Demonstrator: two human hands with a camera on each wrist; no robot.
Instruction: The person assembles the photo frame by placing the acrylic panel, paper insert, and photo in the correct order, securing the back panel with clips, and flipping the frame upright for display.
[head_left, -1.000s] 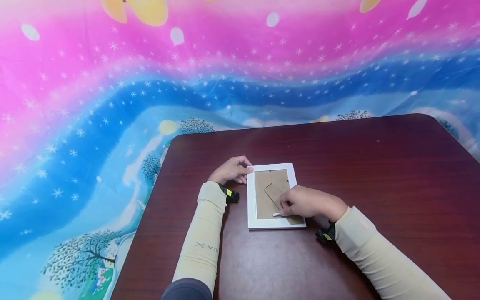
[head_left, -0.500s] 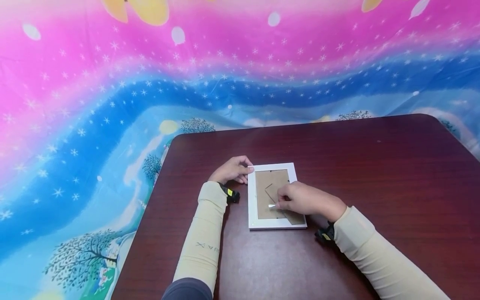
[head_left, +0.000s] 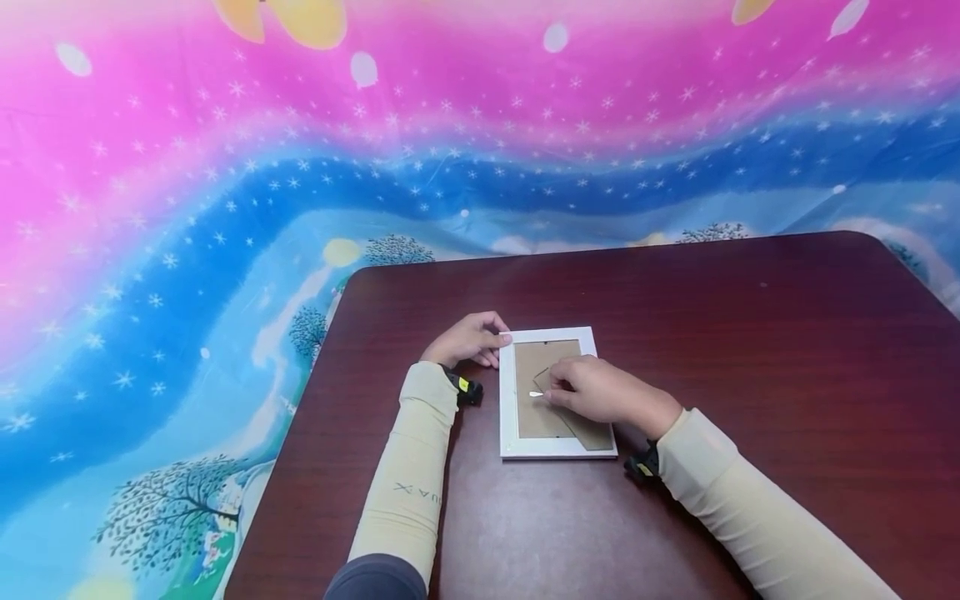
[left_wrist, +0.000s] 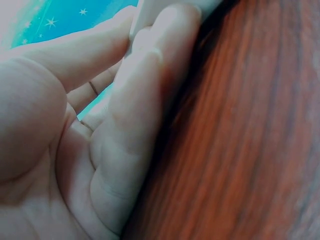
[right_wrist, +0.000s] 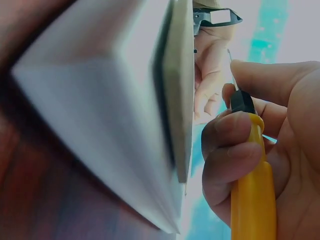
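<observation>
A white picture frame [head_left: 506, 400] lies face down on the table, its brown backing board [head_left: 528, 421] and stand leg [head_left: 596, 435] showing. At the far left corner, my left hand [head_left: 467, 340] grips the frame, thumb on top and other fingers at the side, also seen in the left wrist view. My right hand [head_left: 600, 389] holds a yellow-handled tool [right_wrist: 254, 200] above the board. A black collar [right_wrist: 242, 101] and a thin metal blade [right_wrist: 234, 75] extend beyond its fingers. In the right wrist view, the blade is apart from the board. Its exact kind is unclear.
The dark red-brown wooden table [head_left: 712, 333] extends around the frame, widest to the right. Behind it hangs a pink and blue backdrop [head_left: 420, 187]. Black wrist cameras [head_left: 469, 389] sit near both hands.
My right hand has lifted and moved up and left over the backing board, taking the tool away from the lower part. My left hand still holds the corner.
</observation>
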